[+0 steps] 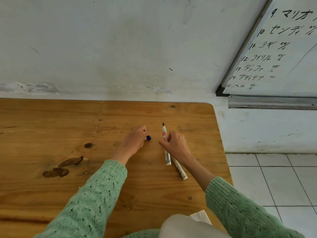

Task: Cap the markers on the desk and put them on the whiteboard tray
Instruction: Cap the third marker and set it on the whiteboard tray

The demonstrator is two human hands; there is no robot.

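Observation:
Two white markers lie on the wooden desk (pixel 68 121). One uncapped marker (pixel 164 136) points its black tip away from me, and my right hand (pixel 175 146) grips its middle. A second marker (pixel 180 170) lies partly under that hand and wrist, with its back end toward me and its tip hidden. My left hand (pixel 134 140) pinches a small blue cap (pixel 148 138) just left of the markers. The whiteboard tray (pixel 271 102) is a grey metal ledge under the whiteboard (pixel 283 48) on the wall at the upper right.
Dark stains (pixel 63 166) mark the desk at the left. The desk's right edge ends near a white tiled floor (pixel 274 182). The wall runs along the desk's far edge. A pale cloth (pixel 187 225) lies at the bottom, close to me.

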